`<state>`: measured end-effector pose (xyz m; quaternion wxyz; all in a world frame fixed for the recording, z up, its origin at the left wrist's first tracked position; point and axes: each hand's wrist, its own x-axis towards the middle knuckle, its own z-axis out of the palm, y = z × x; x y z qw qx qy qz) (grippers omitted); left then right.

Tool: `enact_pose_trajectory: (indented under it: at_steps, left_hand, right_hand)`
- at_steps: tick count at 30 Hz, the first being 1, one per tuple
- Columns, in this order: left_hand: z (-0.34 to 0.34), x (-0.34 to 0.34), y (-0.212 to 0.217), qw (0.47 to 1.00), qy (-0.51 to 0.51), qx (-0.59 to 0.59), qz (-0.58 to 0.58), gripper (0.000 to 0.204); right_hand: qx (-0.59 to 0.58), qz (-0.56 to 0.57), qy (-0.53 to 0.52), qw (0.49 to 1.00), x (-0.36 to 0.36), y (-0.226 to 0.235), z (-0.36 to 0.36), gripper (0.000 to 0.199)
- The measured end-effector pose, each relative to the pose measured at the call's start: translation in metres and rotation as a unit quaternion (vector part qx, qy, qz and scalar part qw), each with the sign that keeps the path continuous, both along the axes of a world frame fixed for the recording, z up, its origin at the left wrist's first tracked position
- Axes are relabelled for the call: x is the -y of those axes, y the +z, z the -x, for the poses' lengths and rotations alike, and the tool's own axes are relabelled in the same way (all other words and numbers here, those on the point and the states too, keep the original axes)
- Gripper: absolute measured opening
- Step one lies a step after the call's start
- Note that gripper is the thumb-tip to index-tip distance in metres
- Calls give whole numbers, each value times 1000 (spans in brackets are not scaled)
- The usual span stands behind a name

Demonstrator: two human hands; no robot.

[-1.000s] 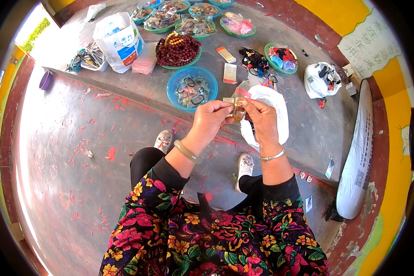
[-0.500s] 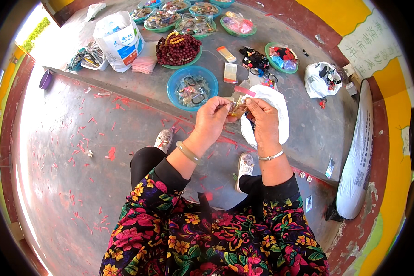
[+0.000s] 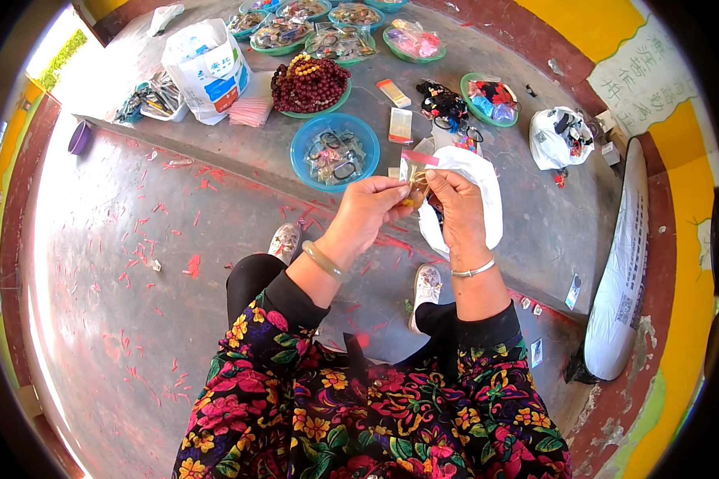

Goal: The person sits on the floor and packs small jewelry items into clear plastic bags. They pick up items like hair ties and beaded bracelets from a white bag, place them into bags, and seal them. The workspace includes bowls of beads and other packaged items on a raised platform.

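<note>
Between my hands is a small clear plastic bag point(image 3: 410, 166) with a pink strip along its top, tilted upright. Thin pale strands and something yellowish show at or inside it, too small to name. My left hand point(image 3: 363, 211), wearing a pale bangle, pinches the bag from the left between thumb and fingers. On the other side my right hand point(image 3: 460, 214), with a silver bracelet, pinches the bag's right edge. Just beneath it a white plastic bag point(image 3: 482, 184) lies open, with dark items partly hidden by my hand. Left of the bag sits a blue bowl point(image 3: 297, 153) of small packets and black loops.
Dark red beads point(image 3: 308, 86) fill a green bowl, with several bowls of packets behind. Two small boxes point(image 3: 400, 126) lie near a pile of black cords point(image 3: 442, 105). A stuffed white bag point(image 3: 561, 140) and a long white sack point(image 3: 621, 271) are at the right.
The small bag has been turned more upright, so its pink strip now sits further left. My left fingers have shifted slightly lower; both hands stay close together.
</note>
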<state>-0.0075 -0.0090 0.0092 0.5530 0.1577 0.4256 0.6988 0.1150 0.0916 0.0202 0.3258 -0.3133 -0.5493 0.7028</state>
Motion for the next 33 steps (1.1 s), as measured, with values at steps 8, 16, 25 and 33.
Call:
enact_pose_trajectory:
  at_steps: [8, 16, 25, 33]
  left_hand:
    - [0, 1, -5, 999, 40, 15, -14, 16]
    - [-3, 2, 0, 997, 65, 37, -22, 15]
    - [-1, 2, -2, 997, 27, 71, -21, 13]
    - [0, 1, -10, 992, 55, 113, -12, 11]
  right_hand:
    - [10, 8, 16, 1000, 3, 2, 3, 19]
    - [-7, 20, 4, 1000, 2, 1, 2, 15]
    - [-30, 37, 1, 999, -5, -4, 0, 13]
    - [-44, 35, -50, 997, 4, -11, 7, 12]
